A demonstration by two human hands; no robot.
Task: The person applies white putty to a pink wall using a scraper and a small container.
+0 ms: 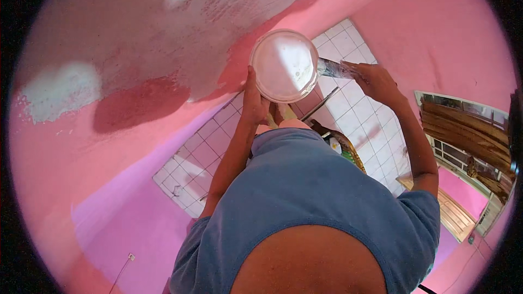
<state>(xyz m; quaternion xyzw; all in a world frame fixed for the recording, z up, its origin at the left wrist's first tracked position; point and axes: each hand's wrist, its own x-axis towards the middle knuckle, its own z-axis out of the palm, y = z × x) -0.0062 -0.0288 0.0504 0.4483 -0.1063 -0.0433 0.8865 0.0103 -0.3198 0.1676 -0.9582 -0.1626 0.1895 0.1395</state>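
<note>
My left hand [255, 100] holds a round, clear plastic tub [284, 67] by its left and lower side; whitish material shows inside it. In my right hand [374, 81] is a flat-bladed tool smeared with white, likely a putty knife [333, 68], its far end at the tub's right rim. Whether the blade reaches inside or only touches the rim cannot be told. At the upper left, rough greyish-white filler [135, 41] covers part of the pink wall [45, 151], with shadows falling across it.
White floor tiles [347, 102] lie below. A basket [354, 151] with items stands near my legs, beside a thin dark rod [320, 104]. A window with brown cloth [461, 122] and a wooden panel [445, 208] are at right; a wall socket [131, 257] is lower left.
</note>
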